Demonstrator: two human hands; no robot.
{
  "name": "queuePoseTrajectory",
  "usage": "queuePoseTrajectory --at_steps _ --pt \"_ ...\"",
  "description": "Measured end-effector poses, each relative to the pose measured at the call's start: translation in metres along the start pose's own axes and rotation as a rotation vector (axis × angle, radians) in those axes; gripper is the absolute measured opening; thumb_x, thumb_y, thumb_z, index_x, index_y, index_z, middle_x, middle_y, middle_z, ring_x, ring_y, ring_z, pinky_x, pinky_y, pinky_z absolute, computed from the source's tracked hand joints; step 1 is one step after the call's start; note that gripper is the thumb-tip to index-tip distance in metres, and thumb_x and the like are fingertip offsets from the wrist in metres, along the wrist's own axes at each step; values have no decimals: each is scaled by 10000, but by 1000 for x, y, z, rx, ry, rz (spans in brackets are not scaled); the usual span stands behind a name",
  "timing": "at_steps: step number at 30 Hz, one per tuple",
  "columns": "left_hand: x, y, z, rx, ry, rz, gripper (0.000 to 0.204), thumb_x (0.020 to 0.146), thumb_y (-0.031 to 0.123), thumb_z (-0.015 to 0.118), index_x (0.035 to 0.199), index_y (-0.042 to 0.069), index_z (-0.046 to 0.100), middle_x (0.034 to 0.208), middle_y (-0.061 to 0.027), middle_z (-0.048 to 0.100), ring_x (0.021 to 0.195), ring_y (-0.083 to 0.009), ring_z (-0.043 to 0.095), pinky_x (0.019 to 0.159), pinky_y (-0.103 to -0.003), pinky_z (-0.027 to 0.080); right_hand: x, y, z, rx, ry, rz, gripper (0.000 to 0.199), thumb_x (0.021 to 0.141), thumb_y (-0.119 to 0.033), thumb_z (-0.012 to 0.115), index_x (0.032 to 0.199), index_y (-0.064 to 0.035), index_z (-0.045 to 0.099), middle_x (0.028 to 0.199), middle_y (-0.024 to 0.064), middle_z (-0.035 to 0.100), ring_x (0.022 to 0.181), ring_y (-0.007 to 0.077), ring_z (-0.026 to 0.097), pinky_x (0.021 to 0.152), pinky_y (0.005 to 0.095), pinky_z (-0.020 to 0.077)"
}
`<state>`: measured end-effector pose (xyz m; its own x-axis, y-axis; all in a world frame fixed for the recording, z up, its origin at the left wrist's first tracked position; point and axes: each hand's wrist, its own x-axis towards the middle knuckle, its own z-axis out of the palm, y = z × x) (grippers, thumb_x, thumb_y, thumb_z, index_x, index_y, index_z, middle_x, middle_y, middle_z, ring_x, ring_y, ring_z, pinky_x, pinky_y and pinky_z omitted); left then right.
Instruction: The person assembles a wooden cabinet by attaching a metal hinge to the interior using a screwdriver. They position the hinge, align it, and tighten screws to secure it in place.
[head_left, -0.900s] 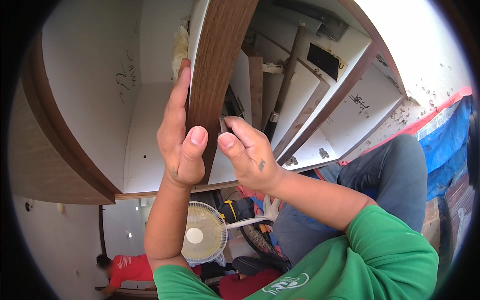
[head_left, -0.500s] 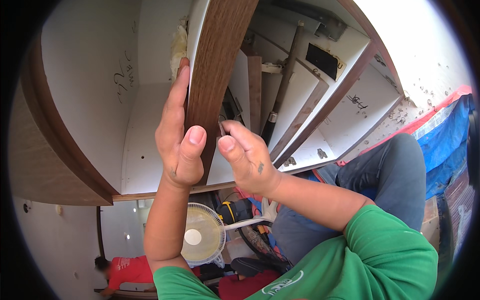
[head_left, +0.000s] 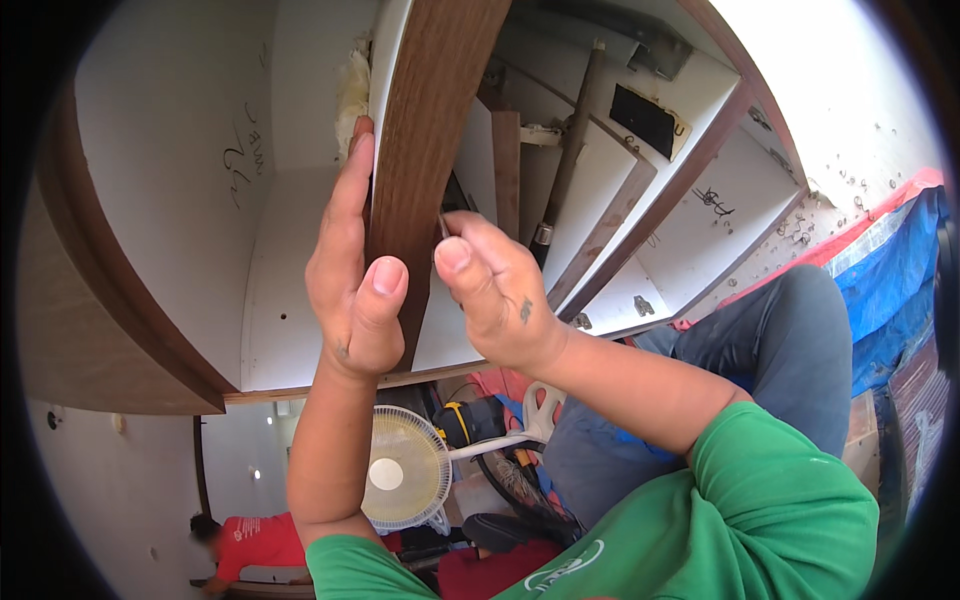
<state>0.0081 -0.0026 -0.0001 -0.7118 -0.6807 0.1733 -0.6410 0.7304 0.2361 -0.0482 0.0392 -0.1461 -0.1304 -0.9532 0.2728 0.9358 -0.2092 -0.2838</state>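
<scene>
While the white cabinet (head_left: 290,350) fills most of our view, bent by the fisheye, a brown board (head_left: 435,110) runs up its middle, between both hands. Pale inner walls, scrawled marks (head_left: 245,160) on the left one. Around it we log a light room wall (head_left: 105,490), a fan (head_left: 405,470) below the cabinet, a co-worker (head_left: 255,540) in red at lower left, a blue tarp (head_left: 890,290) at right.

Left hand (head_left: 350,285): flat and open, fingers straight along the board's left side, thumb apart in front, gripping nothing; palm contact we can't tell. Right hand (head_left: 500,290): curled, pinching a thin metal bit (head_left: 445,228) by the board's right edge. Bit mostly hidden, so we can't tell its kind or whether it touches.

Room: broad bay left of the left hand; tighter on the right, where loose panels (head_left: 620,180) and a pole (head_left: 575,150) lean just beyond the right hand. Cabinet's lower edge passes near both wrists; bent knee (head_left: 790,320) near the right forearm.
</scene>
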Motion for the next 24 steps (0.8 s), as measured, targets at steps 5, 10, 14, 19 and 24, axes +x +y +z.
queuePoseTrajectory --at_steps 5,10,14,19,24 --pt "0 13 5 6 23 -54 806 957 406 523 1515 -144 334 1587 -298 354 1453 -354 400 1195 -425 306 2 0 -2 -31 -18 -47 445 1061 -396 536 1077 46 583 821 108 567 751 163 526 690 314 465" --pt "6 9 4 0 6 -16 805 957 397 529 1515 -149 329 1589 -300 348 1454 -354 397 1198 -423 300 -1 -1 -4 -46 -90 1 443 1063 -392 531 1058 47 585 813 106 559 751 158 521 691 314 466" --pt "5 5 2 -54 -9 40 804 959 393 533 1514 -152 328 1590 -300 347 1454 -355 397 1199 -421 297 -1 0 -3 -8 -26 9 456 1066 -411 524 1047 42 579 821 103 559 754 156 514 693 315 466" --pt "0 6 3 34 9 -19 801 962 397 536 1511 -152 335 1589 -298 349 1452 -352 400 1195 -423 305 0 1 -2 -10 -32 -34 460 1065 -420 524 1055 36 580 817 103 557 751 157 519 690 317 464" --pt "2 3 2 23 1 63 794 962 391 536 1507 -151 341 1589 -297 351 1454 -349 400 1193 -424 309 1 2 -2 -25 -19 -79 456 1065 -417 523 1059 35 581 811 105 551 751 156 519 691 315 463"
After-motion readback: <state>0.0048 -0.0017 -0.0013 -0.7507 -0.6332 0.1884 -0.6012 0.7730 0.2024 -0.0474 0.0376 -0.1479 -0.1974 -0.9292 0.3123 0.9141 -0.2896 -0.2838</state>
